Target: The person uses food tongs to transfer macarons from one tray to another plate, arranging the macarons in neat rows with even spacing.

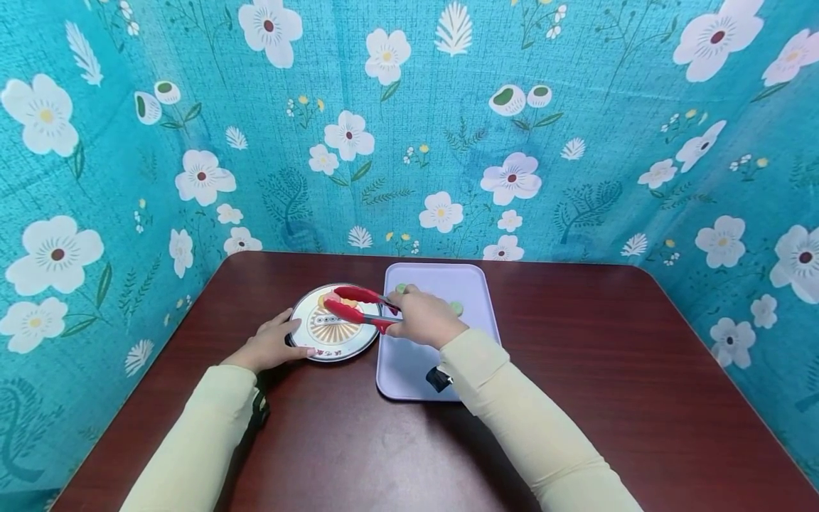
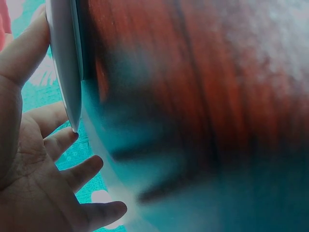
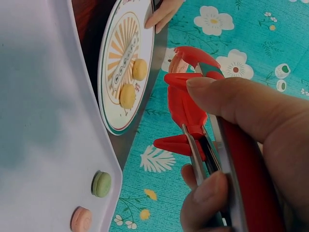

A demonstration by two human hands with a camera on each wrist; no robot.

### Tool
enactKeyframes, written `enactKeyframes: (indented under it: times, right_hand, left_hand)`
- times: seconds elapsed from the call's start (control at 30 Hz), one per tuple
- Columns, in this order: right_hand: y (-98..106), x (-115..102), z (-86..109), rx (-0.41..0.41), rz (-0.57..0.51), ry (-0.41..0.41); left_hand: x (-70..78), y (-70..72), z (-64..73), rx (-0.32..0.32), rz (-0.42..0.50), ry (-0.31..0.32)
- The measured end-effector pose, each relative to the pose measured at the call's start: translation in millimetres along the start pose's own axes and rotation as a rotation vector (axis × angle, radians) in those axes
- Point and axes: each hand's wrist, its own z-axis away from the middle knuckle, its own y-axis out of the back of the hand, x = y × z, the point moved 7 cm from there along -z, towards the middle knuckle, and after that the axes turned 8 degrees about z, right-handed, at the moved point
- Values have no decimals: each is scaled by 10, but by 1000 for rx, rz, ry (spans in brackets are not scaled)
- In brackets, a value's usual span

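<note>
My right hand [image 1: 427, 316] grips red-and-metal tongs [image 3: 192, 118] over the tray's left edge. Between the red tips, above the plate, is a pink macaron [image 3: 177, 64], partly covered by them. A round white plate [image 1: 308, 340] with a sunburst print bears two yellow macarons [image 3: 127, 96] on its far half. My left hand [image 1: 271, 343] holds the plate's left rim, thumb and fingers spread around it; the left wrist view shows the plate [image 2: 63, 58] edge-on beside the thumb.
A pale lilac tray [image 1: 409, 373] lies right of the plate on the dark red-brown table [image 1: 576, 341]. On it are a green macaron [image 3: 101, 184] and a pink macaron [image 3: 81, 220] near the far edge. A teal flowered cloth [image 1: 397, 178] hangs behind the table.
</note>
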Motion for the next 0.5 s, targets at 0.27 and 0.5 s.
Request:
enactKeyframes:
  times: [0.27, 0.5]
  right_hand:
    - [-69, -19, -49, -3, -12, -16]
    - [-131, -22, -103, -11, -41, -26]
  left_hand:
    - [18, 5, 8, 7, -14, -18]
    - [15, 5, 5, 8, -17, -15]
